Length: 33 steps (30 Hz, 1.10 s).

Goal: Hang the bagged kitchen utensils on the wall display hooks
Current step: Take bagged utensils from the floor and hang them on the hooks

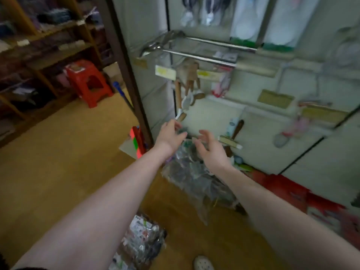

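The picture is blurred. A large clear plastic bag (196,178) full of packed utensils stands on the floor against the white wall display (218,114). My left hand (171,136) reaches over the bag's top with its fingers bent around something dark and small; whether it grips it is unclear. My right hand (209,148) hovers just right of it, fingers spread and relaxed, holding nothing. Wooden-handled utensils (188,90) hang from hooks above my hands. Long metal hooks (194,55) stick out from the wall higher up, with bagged items near the top.
A second bag of packets (142,244) lies on the wooden floor near my shoe (202,263). A red stool (87,80) and wooden shelves (39,55) stand at the left. Red boxes (292,193) line the wall's base. A dark post (128,75) edges the display.
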Available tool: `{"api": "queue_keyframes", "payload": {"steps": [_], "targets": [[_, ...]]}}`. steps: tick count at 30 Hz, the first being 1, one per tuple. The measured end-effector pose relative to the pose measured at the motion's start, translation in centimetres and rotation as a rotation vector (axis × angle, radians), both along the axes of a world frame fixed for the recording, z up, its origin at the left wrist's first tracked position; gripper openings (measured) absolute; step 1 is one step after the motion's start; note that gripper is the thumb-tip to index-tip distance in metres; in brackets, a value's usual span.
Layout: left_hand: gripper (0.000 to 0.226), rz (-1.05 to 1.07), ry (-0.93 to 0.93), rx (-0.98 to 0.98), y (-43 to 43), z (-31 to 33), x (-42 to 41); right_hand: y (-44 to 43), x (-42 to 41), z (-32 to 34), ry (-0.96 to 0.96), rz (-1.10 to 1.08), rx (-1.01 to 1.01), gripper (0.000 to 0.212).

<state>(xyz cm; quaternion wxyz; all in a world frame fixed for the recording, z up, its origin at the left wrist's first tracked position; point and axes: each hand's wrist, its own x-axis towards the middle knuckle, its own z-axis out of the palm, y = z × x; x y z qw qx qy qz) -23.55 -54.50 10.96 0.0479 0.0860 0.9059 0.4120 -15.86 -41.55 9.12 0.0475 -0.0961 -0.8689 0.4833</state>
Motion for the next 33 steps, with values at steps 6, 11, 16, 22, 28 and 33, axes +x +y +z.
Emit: {"api": "queue_keyframes", "payload": {"steps": [6,11,16,22,28,33], "targets": [[0.016,-0.306,-0.028,0.160,8.0,0.4,4.1,5.5,6.6,2.5,0.043,-0.347,-0.081,0.041],[0.016,-0.516,-0.066,0.190,15.0,1.4,10.1,10.3,14.0,3.7,0.052,-0.559,-0.047,0.040],[0.012,-0.601,-0.022,0.192,21.2,3.9,16.2,15.4,21.8,5.2,0.108,-0.730,-0.051,0.037],[0.019,-0.686,0.000,0.240,28.8,5.5,24.6,22.2,31.0,5.6,0.175,-0.803,-0.027,0.034],[0.015,-0.767,0.002,0.150,36.4,4.2,36.5,30.5,42.2,5.2,0.216,-0.858,-0.059,0.031],[0.011,-0.792,-0.112,0.095,40.0,2.0,43.7,34.8,47.8,4.1,0.192,-0.901,-0.103,0.028]]}}
